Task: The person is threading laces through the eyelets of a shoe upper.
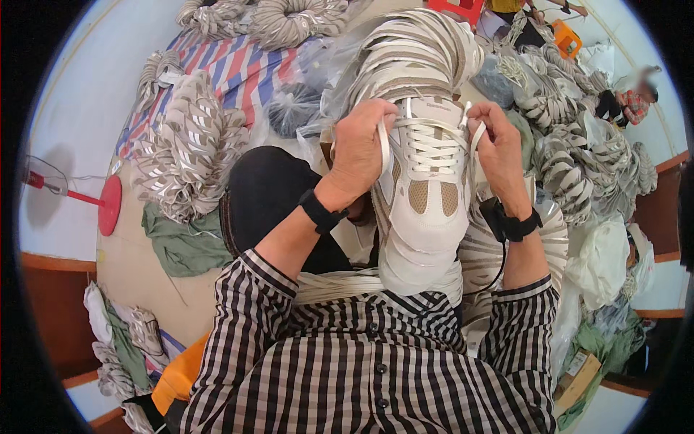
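A white and tan shoe upper (pixel 426 224) lies toe toward me over my lap, on top of other uppers whose toes show beneath it. Its white shoelace (pixel 432 150) is threaded crosswise up the front to the tongue. On the left of the tongue, my left hand (pixel 361 148) is closed on one lace end, which hangs in a loop from the fingers. My right hand (pixel 499 148) pinches the other end at the right of the collar. Beyond the tongue, a long curved stack of shoe uppers (pixel 412 54) stretches away.
Bundled uppers (pixel 189 148) lie at the left, and more bundles (pixel 567 163) are heaped at the right. A striped sheet (pixel 231 69) covers floor at the far left. A red round-based stand (pixel 110 205) is by the left wall. Another person (pixel 635 105) sits at the far right.
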{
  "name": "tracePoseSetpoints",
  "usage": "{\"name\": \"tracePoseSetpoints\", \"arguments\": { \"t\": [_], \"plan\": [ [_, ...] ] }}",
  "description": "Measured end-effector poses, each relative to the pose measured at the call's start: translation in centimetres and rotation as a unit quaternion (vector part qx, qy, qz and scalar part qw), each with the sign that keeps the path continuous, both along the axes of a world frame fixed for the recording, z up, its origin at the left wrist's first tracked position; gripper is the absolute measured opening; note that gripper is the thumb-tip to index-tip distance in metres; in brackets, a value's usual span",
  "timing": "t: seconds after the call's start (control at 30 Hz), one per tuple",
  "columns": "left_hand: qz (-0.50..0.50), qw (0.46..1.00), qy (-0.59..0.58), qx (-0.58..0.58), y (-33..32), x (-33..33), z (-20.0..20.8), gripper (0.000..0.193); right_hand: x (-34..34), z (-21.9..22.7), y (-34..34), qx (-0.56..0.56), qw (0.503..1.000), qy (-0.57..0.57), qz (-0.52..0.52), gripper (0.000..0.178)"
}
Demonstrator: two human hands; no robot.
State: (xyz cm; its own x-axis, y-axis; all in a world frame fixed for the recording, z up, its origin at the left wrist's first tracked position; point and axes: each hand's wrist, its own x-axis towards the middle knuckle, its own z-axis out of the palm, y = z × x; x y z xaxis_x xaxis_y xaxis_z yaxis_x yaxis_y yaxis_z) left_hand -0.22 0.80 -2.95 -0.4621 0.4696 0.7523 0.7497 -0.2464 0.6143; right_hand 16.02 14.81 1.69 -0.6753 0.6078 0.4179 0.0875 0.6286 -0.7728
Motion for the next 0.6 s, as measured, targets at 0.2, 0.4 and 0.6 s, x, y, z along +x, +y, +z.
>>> {"name": "tracePoseSetpoints", "arguments": {
  "t": [0.2,0.4,0.6],
  "plan": [
    [0.004,0.999,0.007,-0.036,0.1,0.1,0.4,0.007,-0.1,0.1,-0.4,0.022,1.000,-0.009,-0.016,0.007],
    [0.021,0.998,0.051,-0.038,0.4,-0.1,0.5,0.007,-0.2,0.1,-0.3,0.032,0.999,-0.014,-0.023,0.007],
    [0.006,0.992,0.113,-0.061,0.8,0.0,1.2,0.007,0.0,-0.3,0.1,0.093,0.995,-0.019,-0.030,0.010]
  ]
}}
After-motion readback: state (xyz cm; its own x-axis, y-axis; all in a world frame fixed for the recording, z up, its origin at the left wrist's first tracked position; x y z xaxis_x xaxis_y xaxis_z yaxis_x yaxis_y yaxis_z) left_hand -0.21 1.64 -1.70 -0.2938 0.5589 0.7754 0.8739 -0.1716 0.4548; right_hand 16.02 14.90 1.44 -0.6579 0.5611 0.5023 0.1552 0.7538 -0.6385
